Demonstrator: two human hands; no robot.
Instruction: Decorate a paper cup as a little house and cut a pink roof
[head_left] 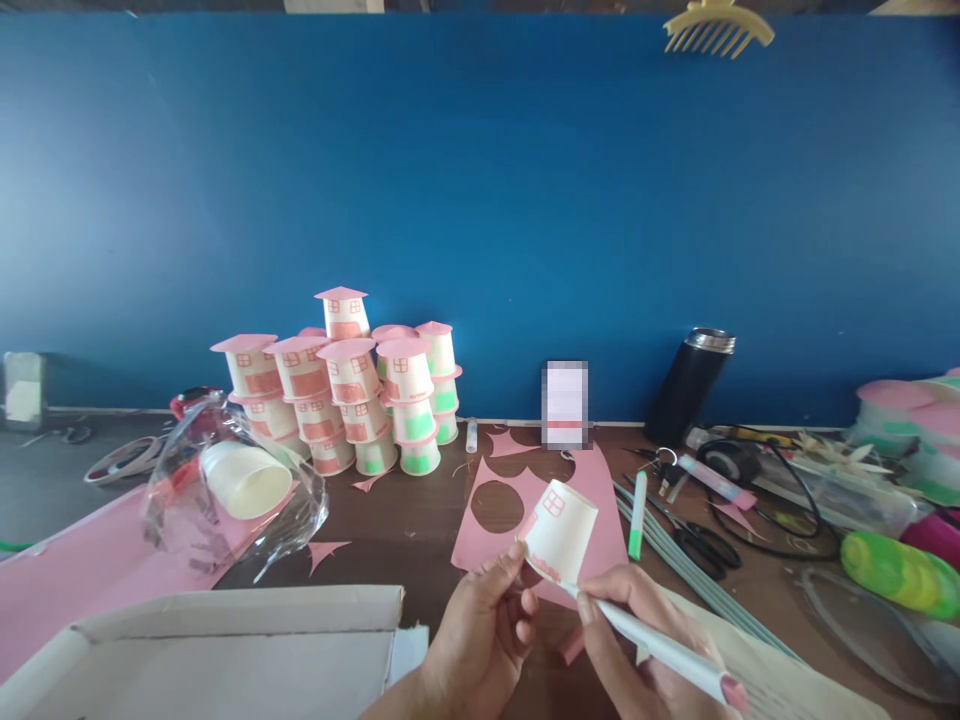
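Over the brown tabletop (420, 545), left hand (476, 635) pinches tilted paper cup (566, 535) near its lower edge; right hand (637, 610) grips white marker (652, 638), tip there. Apparently colouring; further strokes would need cup steady.

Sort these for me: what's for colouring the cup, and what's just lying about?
Probably for the job:
- cup in left hand
- marker in right hand
- decorated cups
- cut pink paper

Probably just lying about:
- black bottle
- yellow hair clip

Black bottle (684, 392) (silver-rimmed) — near the blue wall (480, 200).
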